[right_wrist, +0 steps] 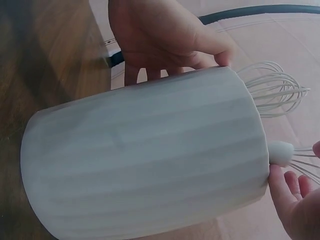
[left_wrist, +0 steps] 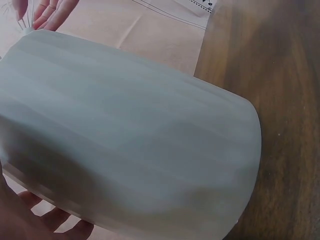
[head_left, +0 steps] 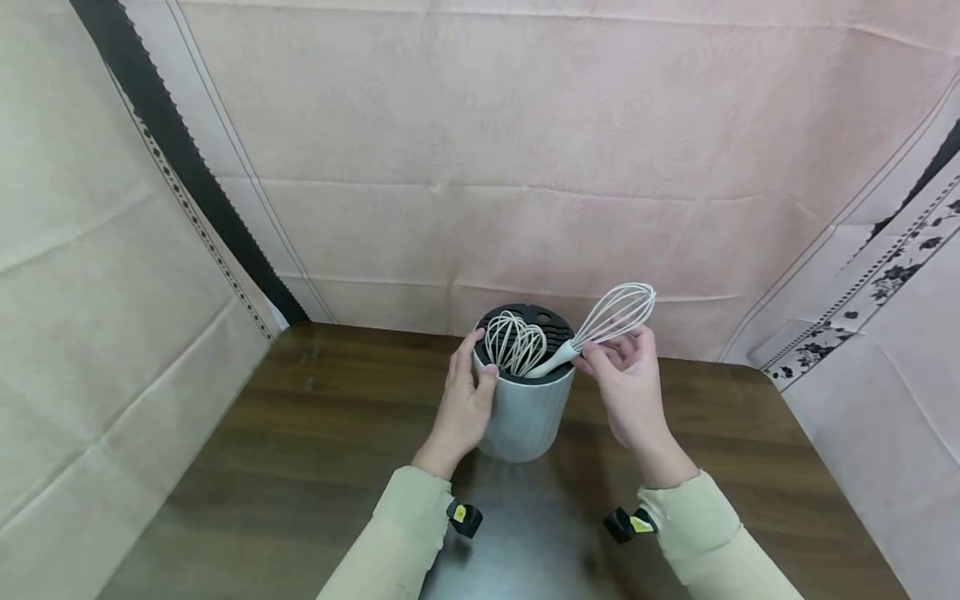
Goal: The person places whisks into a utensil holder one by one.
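A light grey ribbed utensil holder (head_left: 525,421) with a black slotted top (head_left: 551,327) stands on the wooden table. My left hand (head_left: 461,404) grips its left side, thumb near the rim; in the right wrist view the fingers of that hand (right_wrist: 160,32) lie along the holder's wall. One white wire whisk (head_left: 515,343) sits in the top, wire end up. A second whisk (head_left: 615,317) leans across the rim, its pale handle (head_left: 553,361) slanting down to the left over the top. At the neck and lower wires of this whisk, my right hand (head_left: 628,383) pinches it.
Behind the table (head_left: 337,467) hangs a pinkish cloth (head_left: 525,150), close to the holder. Pale cloth walls (head_left: 112,333) flank both sides; the right one carries a black floral border (head_left: 892,279).
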Motion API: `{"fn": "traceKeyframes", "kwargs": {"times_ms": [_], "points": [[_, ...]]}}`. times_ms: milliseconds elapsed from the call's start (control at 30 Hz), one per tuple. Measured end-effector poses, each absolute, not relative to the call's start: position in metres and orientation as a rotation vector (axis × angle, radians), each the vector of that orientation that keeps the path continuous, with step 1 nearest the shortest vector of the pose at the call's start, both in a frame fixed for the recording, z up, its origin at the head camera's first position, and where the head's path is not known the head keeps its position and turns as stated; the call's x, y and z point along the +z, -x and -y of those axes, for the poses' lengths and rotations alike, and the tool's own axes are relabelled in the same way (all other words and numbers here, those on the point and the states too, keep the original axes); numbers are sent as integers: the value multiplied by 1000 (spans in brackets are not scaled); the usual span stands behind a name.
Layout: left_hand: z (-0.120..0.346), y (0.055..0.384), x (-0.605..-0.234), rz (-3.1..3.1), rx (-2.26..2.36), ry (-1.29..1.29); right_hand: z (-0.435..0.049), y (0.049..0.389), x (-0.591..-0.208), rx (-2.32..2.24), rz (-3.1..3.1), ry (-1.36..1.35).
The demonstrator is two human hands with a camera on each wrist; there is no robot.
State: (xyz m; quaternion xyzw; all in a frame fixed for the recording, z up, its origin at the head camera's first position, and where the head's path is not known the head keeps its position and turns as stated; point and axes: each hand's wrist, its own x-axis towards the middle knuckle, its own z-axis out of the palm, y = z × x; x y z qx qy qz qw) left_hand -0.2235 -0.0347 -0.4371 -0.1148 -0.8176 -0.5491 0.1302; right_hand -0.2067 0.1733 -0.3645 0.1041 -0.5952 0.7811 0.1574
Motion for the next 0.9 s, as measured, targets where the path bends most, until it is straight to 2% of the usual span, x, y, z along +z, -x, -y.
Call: {"fn": "traceKeyframes", "kwargs": {"times_ms": [600, 733, 900], "points": [[38, 219, -436, 2401, -1650, 400, -185, 194, -374, 2024, 1848, -282], [48, 211, -432, 2448, -1628, 411, -193, 196, -389, 1759, 2014, -296], [60, 200, -430, 2582, -1437, 444, -199, 196, -409, 1213, 2260, -338]]}}
